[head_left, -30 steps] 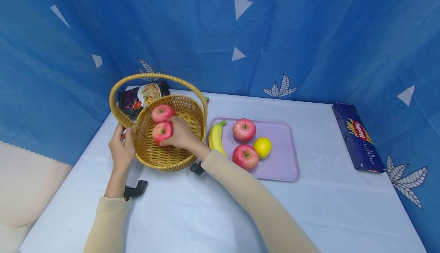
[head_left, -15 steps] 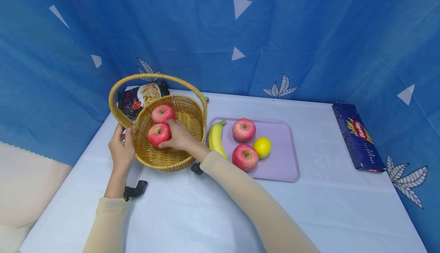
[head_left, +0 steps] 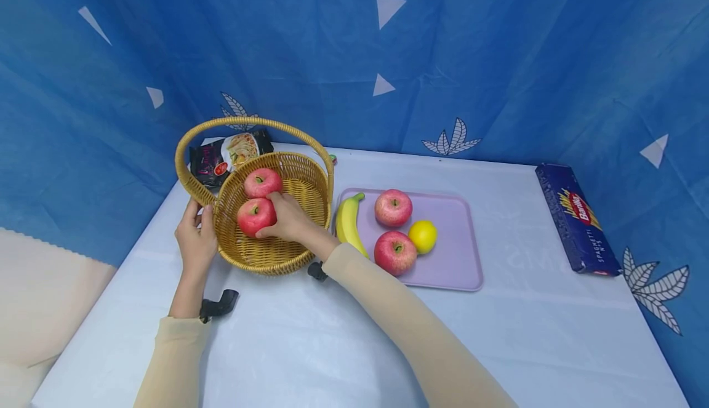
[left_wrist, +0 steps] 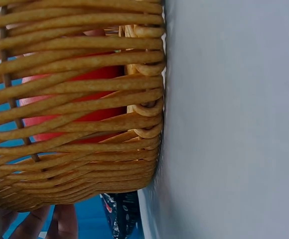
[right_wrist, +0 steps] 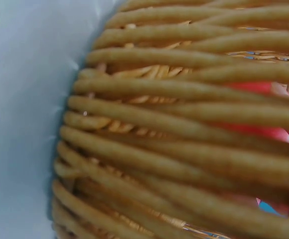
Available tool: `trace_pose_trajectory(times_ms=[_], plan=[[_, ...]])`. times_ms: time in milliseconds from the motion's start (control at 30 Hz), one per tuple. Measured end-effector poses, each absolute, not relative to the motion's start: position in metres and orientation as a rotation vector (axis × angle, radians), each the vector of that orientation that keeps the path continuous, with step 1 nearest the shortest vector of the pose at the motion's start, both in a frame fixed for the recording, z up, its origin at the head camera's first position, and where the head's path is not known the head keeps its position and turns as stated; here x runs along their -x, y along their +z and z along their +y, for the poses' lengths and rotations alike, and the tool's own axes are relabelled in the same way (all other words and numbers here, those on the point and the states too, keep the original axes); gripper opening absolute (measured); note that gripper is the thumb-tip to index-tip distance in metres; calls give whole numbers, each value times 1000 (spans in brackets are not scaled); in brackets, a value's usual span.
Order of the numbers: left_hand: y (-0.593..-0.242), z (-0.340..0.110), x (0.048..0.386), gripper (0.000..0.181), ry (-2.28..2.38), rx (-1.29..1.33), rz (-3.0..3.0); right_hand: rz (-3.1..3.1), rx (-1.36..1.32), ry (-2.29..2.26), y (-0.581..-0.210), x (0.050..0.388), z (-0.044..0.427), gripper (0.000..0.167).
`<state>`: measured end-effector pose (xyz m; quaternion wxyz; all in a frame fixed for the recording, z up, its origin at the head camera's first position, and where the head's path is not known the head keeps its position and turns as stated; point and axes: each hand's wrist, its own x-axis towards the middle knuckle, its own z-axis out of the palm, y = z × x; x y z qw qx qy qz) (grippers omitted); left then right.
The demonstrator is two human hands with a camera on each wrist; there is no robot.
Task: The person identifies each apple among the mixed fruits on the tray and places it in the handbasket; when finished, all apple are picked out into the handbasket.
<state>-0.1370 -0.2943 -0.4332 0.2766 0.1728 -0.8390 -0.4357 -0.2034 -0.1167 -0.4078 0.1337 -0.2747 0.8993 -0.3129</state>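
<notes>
A wicker basket (head_left: 266, 266) with a tall arched handle stands on the left part of the table. In it lie two red apples, a rear apple (head_left: 263, 183) and a front apple (head_left: 256, 217). My right hand (head_left: 290, 220) reaches over the basket's right rim and grips the front apple, fingers and thumb on its right side. At the left rim, my left hand (head_left: 196, 236) holds the basket near the foot of the handle; some fingertips are hidden behind it. Woven strands fill much of both wrist views, with red showing through the gaps; the left fingers (left_wrist: 65, 219) show below the wall.
Right of the basket, a lilac tray (head_left: 454, 266) bears a banana (head_left: 348, 223), two apples (head_left: 394, 208) and a yellow lemon (head_left: 423, 237). A black food packet (head_left: 210, 162) lies behind the basket. At far right lies a blue spaghetti box (head_left: 578, 220). A blue curtain hangs behind.
The front apple and my right hand shifted slightly left within the basket during the first half second, then hardly moved. My left hand and the basket stayed in place.
</notes>
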Motion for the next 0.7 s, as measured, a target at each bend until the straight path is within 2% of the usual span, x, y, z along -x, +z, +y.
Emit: trace_pose_trajectory(times_ms=[533, 700], plan=[[-432, -294, 136, 41, -1170, -491, -2265, 2626, 783, -1043, -405, 200, -114, 90], [-433, -294, 137, 41, -1164, -491, -2268, 2699, 810, -1097, -388, 191, -105, 84]])
